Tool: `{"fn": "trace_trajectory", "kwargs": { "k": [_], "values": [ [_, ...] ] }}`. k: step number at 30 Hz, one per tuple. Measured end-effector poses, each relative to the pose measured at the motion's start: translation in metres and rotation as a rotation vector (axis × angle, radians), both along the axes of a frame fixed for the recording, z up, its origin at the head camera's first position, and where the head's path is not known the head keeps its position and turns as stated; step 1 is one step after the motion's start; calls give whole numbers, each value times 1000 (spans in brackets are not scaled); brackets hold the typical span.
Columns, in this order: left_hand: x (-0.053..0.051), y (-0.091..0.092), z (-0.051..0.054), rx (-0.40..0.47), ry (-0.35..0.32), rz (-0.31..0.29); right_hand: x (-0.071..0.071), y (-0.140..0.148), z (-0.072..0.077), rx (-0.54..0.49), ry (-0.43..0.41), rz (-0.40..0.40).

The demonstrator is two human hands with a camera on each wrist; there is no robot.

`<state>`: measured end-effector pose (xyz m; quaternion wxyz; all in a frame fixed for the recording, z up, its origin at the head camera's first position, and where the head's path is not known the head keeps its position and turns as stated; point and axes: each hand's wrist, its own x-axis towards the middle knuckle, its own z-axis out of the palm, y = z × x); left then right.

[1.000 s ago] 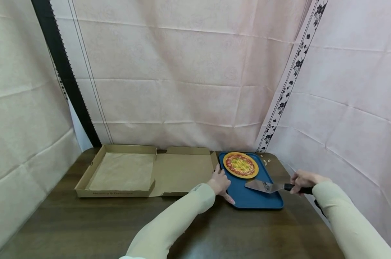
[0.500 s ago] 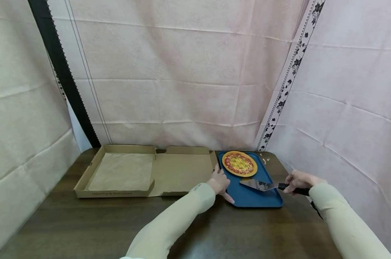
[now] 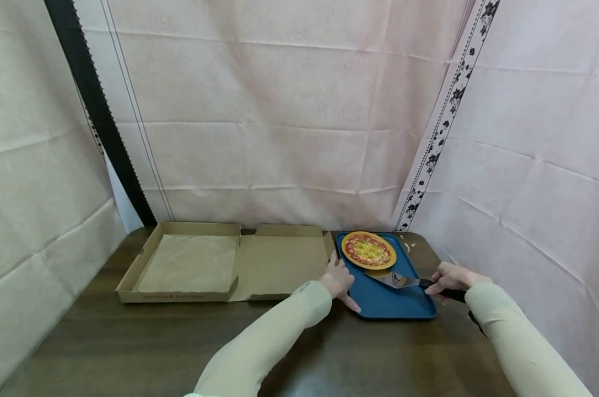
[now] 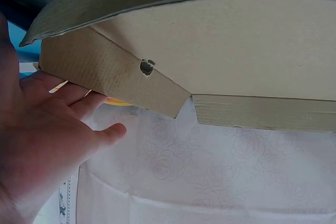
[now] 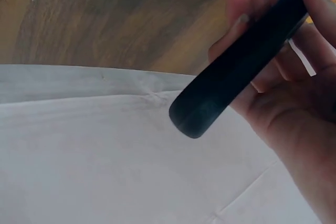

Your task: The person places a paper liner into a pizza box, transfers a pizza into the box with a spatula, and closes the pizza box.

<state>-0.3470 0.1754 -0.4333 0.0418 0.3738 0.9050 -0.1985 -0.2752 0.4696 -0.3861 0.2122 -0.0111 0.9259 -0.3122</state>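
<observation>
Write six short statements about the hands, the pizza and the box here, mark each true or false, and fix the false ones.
1. The right hand grips the spatula by its black handle. True.
2. A pizza lies on the tray. True.
3. The tray is red. False: it is blue.
4. A sheet of paper lies in the open box. True.
5. In the head view, the box is to the right of the tray. False: it is to the left.
6. Each hand grips a spatula. False: the left hand is at the tray's left edge and holds no spatula.
</observation>
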Motion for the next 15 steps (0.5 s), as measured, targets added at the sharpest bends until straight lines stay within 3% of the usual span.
{"fn": "trace_trajectory", "kwargs": {
  "k": [6,15],
  "values": [
    [0,-1,2,8,-7,-15,1,-4,-5,15,18,-28],
    [0,-1,0,11,-4,-14,-6,-9,-16,162,137,-10]
  ]
}}
